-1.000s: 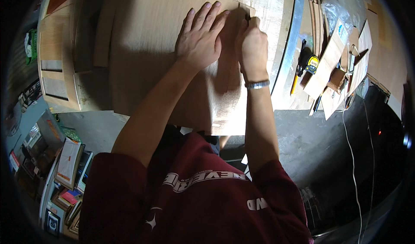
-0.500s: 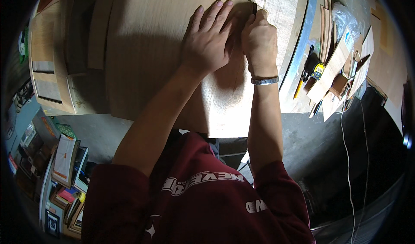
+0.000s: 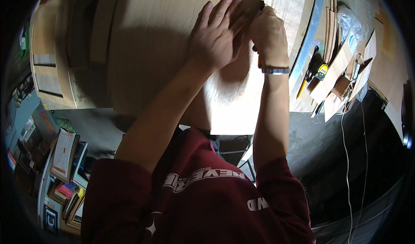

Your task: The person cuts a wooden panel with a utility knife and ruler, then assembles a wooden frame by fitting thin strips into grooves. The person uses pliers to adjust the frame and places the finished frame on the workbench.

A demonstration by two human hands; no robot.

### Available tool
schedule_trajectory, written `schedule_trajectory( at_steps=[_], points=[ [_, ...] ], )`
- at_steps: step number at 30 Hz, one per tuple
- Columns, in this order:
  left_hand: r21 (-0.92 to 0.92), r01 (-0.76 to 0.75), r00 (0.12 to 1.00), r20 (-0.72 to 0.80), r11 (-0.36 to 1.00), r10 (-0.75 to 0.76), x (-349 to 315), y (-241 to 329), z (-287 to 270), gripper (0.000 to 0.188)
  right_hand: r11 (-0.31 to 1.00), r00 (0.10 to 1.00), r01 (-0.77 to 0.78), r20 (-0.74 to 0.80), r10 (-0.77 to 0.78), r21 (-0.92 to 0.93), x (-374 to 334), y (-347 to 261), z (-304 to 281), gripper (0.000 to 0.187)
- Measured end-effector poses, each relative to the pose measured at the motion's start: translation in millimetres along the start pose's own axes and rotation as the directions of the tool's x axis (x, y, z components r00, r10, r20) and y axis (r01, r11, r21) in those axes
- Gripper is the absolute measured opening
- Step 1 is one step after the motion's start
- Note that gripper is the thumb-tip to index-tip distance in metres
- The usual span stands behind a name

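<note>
from my end of the feed i have a broad, pale brown sheet of thin wooden board (image 3: 151, 49) lying flat on the bench, directly in front of the person, its near edge close to the maroon short-sleeved shirt (image 3: 194, 192). the bare left hand (image 3: 216, 45) rests palm down on it, fingers partly spread; i take that flat palm as a way to keep the sheet from sliding. just beside it, to the right, the bare right hand (image 3: 270, 30), with a silver-coloured metal band (image 3: 276, 71) at the wrist, is curled into a fist around a slim dark hand tool (image 3: 261, 4). its tip pokes out past the knuckles, toward the sheet's far right part. the tight wrap suggests a grip meant for firm control, though i cannot tell whether the tip touches the wood.

further right, a long blue-grey straight metal strip (image 3: 309, 41) runs along the bench. beyond it sit a round-cornered yellow-and-black tape measure (image 3: 321, 71), a thin yellow stick (image 3: 301, 89) and a crumpled clear plastic bag (image 3: 350, 21), probably set aside there to leave both hands room.
</note>
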State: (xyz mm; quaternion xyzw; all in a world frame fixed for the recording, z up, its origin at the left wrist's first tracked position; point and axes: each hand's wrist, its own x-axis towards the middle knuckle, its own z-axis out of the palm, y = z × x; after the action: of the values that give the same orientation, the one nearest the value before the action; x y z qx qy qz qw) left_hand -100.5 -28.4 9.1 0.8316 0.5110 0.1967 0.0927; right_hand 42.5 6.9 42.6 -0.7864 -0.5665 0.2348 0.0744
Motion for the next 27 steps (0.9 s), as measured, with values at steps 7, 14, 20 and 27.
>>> schedule_trajectory(
  at_steps=[7, 14, 20, 27],
  points=[
    [0.06, 0.009, 1.0, 0.025, 0.998, -0.011, -2, 2, -1, 0.045, 0.986, 0.984, -0.145, 0.114, 0.135, 0.081, -23, -8, -11, 0.026],
    [0.054, 0.02, 0.999, 0.044, 0.998, -0.022, -4, 3, -6, 0.054, 1.0, 0.999, -0.009, 0.032, 0.008, 0.014, -87, 13, 12, 0.03],
    [0.102, 0.029, 0.981, 0.187, 0.994, -0.048, 1, 4, -12, 0.062, 0.996, 0.994, -0.055, 0.095, 0.049, 0.068, -149, 26, 21, 0.028],
    [0.117, -0.024, 0.991, 0.131, 0.993, 0.008, -4, -7, 12, 0.066, 0.979, 0.958, -0.2, 0.215, 0.189, 0.029, -217, 21, 20, 0.023]
  ],
)
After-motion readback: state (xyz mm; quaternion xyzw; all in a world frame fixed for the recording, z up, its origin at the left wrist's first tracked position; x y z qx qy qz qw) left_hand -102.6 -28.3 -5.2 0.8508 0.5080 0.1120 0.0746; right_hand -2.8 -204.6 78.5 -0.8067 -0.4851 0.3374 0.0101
